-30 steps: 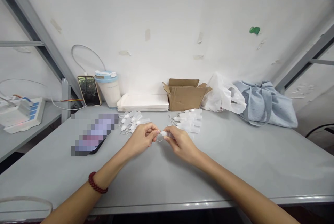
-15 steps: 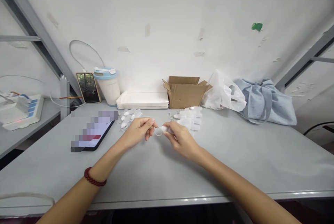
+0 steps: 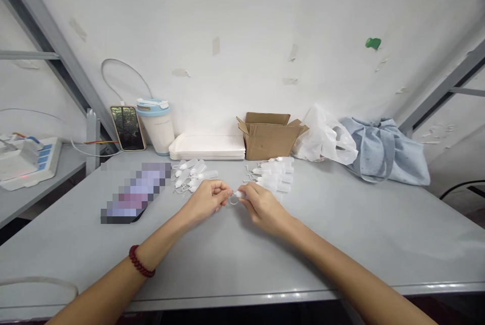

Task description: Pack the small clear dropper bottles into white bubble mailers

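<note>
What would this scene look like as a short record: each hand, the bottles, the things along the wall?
Right hand: holds a small bottle
Left hand: pinched, close to that bottle's tip; anything in its grip is too small to tell
Loose bottles: left group beyond the left hand, right group beyond the right
Along the wall, left to right: propped phone, lidded cup, white stack, open cardboard box, white plastic bag, blue cloth bag
Left wrist: dark red bracelet

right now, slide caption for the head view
Right hand pinches a small bottle, left hand close to its tip, with more bottles beyond on a grey table.
</note>
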The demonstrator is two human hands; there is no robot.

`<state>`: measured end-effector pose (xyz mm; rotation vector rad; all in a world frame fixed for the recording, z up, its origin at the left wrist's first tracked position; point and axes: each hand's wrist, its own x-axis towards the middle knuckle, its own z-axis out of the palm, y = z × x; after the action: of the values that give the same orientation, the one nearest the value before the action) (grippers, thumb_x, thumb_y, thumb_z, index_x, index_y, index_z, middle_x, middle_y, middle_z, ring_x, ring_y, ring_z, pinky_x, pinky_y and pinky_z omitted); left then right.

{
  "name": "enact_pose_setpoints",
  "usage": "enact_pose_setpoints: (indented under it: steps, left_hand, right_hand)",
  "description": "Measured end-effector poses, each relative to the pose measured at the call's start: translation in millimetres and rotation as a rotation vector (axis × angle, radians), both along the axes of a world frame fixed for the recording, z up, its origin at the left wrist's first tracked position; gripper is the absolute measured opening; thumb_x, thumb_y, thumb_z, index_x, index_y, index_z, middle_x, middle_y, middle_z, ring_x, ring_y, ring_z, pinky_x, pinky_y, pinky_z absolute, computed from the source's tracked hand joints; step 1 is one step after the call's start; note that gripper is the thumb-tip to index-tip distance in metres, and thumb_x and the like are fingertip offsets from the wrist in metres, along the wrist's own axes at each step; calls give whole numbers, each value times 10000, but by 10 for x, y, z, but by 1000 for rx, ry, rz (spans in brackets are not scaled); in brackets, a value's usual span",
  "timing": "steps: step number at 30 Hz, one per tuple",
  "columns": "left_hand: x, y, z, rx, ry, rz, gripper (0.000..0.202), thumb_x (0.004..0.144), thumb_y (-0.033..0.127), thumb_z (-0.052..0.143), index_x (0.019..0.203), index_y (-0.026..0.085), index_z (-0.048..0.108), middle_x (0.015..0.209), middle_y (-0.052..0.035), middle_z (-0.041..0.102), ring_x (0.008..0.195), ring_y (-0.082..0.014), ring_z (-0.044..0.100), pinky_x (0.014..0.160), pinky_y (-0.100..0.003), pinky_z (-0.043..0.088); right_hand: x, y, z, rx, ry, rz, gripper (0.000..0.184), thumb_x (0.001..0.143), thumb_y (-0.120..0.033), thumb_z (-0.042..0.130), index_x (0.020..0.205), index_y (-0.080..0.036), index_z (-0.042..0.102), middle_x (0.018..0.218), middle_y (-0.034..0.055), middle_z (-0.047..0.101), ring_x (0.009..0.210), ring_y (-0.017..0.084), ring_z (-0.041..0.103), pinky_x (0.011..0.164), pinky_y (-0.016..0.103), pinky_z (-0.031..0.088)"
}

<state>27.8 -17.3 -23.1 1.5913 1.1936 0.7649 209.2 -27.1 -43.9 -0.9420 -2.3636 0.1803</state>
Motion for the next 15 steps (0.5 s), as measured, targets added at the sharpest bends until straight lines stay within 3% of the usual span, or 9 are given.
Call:
enact_pose_setpoints:
  steps: [5, 11, 15]
  left_hand:
    - [5, -1, -13, -17, -2, 0, 290, 745, 428, 533, 651, 154, 527, 525, 40, 484, 406, -65, 379, 428, -210, 292]
    - [-146, 70, 123, 34, 71, -34, 283, 738, 438, 547, 677, 161, 555, 547, 26, 526, 425, -81, 423, 452, -219, 337]
    - [-319, 128, 249, 63, 73, 99, 276, 732, 420, 561, 631, 163, 550, 509, 32, 518, 429, -78, 422, 458, -208, 332]
  right_hand:
    - [-6, 10, -18, 15, -39, 4, 145, 875, -108, 369, 971, -130, 476, 819, 107, 553, 727, 194, 498, 627, 296, 426]
    - [-19, 39, 54, -56, -56, -24, 175, 896, -184, 408, 1058, -146, 462, 897, 97, 563, 728, 176, 529, 624, 290, 442]
    - [72, 94, 147, -3, -143, -120, 196, 890, -197, 425, 1071, -147, 481, 975, 117, 559, 814, 203, 545, 650, 316, 462]
